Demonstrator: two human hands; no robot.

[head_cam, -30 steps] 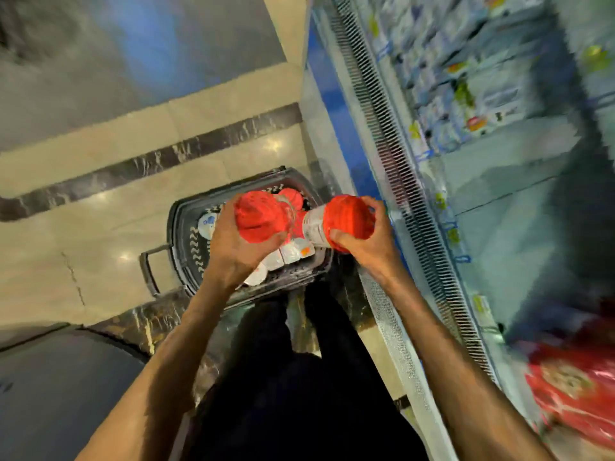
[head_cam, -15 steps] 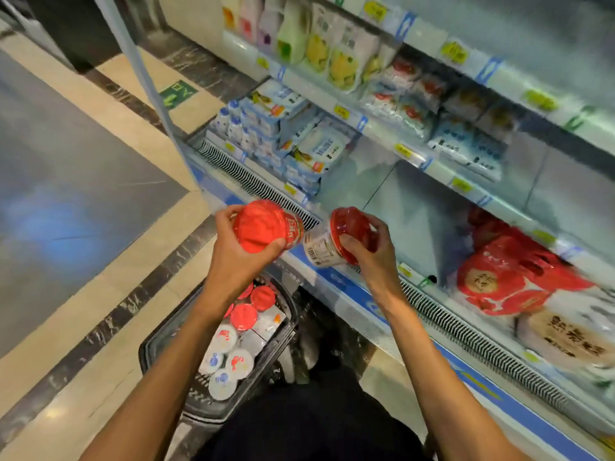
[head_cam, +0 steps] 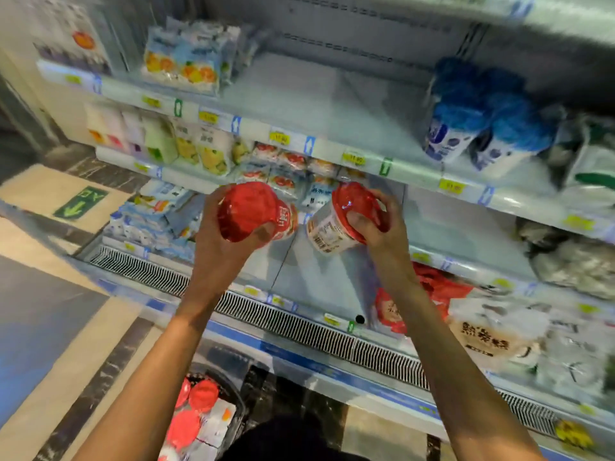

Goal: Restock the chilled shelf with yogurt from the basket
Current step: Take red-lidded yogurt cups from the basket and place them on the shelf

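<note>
My left hand (head_cam: 221,247) grips a red-lidded yogurt cup (head_cam: 253,211), lid toward me. My right hand (head_cam: 379,227) grips a second yogurt cup (head_cam: 327,227) by its red lid, white labelled side tilted down to the left. Both cups are raised in front of the chilled shelf (head_cam: 332,151), level with the gap between the middle shelves. The dark basket (head_cam: 233,397) stands on the floor below, between my arms, with several more red-lidded cups (head_cam: 199,397) inside.
Blue-lidded cups (head_cam: 466,128) stand on the upper shelf at right beside a bare stretch. Packaged dairy (head_cam: 186,61) fills the shelves at left. Red and white bags (head_cam: 479,327) lie on the bottom shelf at right. A vent grille (head_cam: 299,324) runs along the fridge's front edge.
Both hands have risen with their cups from above the basket to shelf height. My view has tilted up from the floor to the fridge shelves.
</note>
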